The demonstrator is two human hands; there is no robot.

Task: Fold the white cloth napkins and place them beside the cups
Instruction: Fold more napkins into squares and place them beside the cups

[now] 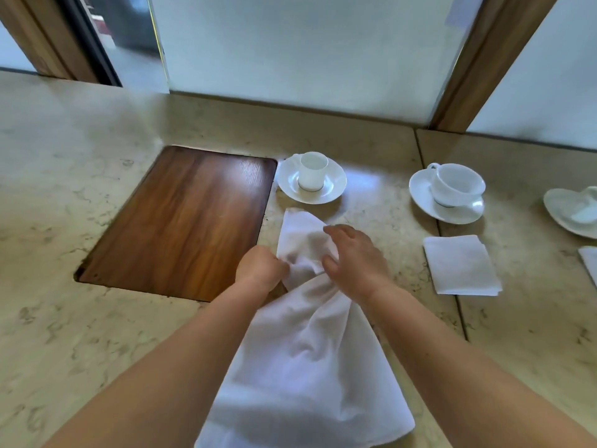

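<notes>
A large white cloth napkin [307,360] lies bunched on the marble counter, running from the near edge up toward a small white cup [312,171] on its saucer [336,185]. My left hand [260,265] is shut on a gathered fold at the napkin's left side. My right hand [357,257] rests over the napkin's upper part, fingers spread and curled onto the cloth. A folded white napkin [460,265] lies flat below a wider cup [458,184] on a saucer [420,192].
A wooden inset panel [184,218] sits in the counter [64,189] to the left. At the right edge are a third saucer with a cup [571,211] and the corner of another napkin [589,261]. Frosted glass [307,50] and wooden posts stand behind.
</notes>
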